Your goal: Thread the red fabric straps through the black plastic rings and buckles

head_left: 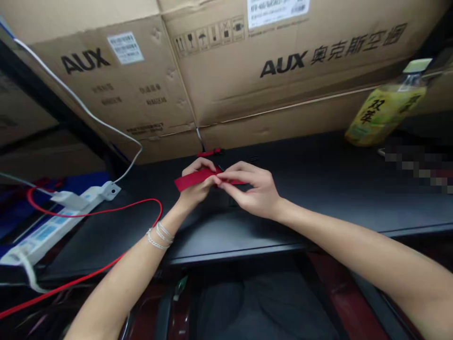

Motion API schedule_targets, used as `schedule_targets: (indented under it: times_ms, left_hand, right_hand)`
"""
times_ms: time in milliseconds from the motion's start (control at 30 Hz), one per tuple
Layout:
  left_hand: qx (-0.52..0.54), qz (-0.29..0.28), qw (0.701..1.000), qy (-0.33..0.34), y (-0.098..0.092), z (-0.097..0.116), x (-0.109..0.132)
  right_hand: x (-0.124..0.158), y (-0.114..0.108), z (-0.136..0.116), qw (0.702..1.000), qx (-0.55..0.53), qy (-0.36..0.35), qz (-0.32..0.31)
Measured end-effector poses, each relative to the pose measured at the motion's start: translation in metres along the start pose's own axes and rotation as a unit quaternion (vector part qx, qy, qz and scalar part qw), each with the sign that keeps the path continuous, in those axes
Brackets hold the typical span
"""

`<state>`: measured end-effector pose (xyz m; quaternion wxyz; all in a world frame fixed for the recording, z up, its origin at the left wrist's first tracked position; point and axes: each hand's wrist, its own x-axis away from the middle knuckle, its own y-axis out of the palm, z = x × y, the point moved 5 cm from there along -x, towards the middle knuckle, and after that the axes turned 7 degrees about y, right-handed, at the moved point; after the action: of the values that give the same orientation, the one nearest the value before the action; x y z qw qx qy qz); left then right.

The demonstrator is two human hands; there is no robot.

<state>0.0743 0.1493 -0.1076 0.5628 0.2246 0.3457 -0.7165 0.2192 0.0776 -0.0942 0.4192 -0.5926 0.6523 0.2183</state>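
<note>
Both hands meet over the black table (300,179), pinching one red strap (193,180) that looks like flat webbing. My left hand (194,191) is closed on it, with the strap's flat end sticking out to the left past the fingers. My right hand (256,189) pinches the strap from the right side, thumb and fingers close to my left fingertips. A small dark piece shows by the fingertips, too small to name. Behind the hands lies another red strap piece with a black buckle (217,151).
Large AUX cardboard boxes (226,94) stand along the back. A yellow drink bottle (387,104) leans at the right, near a pixelated patch. On the left are a white power strip (46,226), a red cable (106,210) and a white cable (81,104).
</note>
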Motion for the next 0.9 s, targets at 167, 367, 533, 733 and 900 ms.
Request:
schedule_targets:
  times_ms: [167,367,533,733,900]
  left_hand:
    - [-0.020,0.010,1.000,0.016,-0.002,0.002,-0.001]
    - [-0.017,0.004,1.000,0.019,-0.001,0.003,-0.001]
    - [-0.075,0.033,0.995,0.056,-0.004,0.009,-0.001]
    - [-0.156,0.055,0.979,0.117,-0.014,0.014,0.000]
    - [-0.166,0.050,0.975,0.139,-0.017,0.016,0.001]
  right_hand:
    - [0.000,-0.001,0.000,1.000,0.007,-0.001,0.008]
    - [-0.001,0.000,0.000,1.000,0.010,0.011,-0.005]
    - [-0.001,0.000,0.000,1.000,0.012,0.007,-0.016]
    - [0.000,-0.002,0.001,1.000,0.019,0.014,-0.016]
    - [-0.001,-0.002,0.002,0.999,0.017,0.024,-0.019]
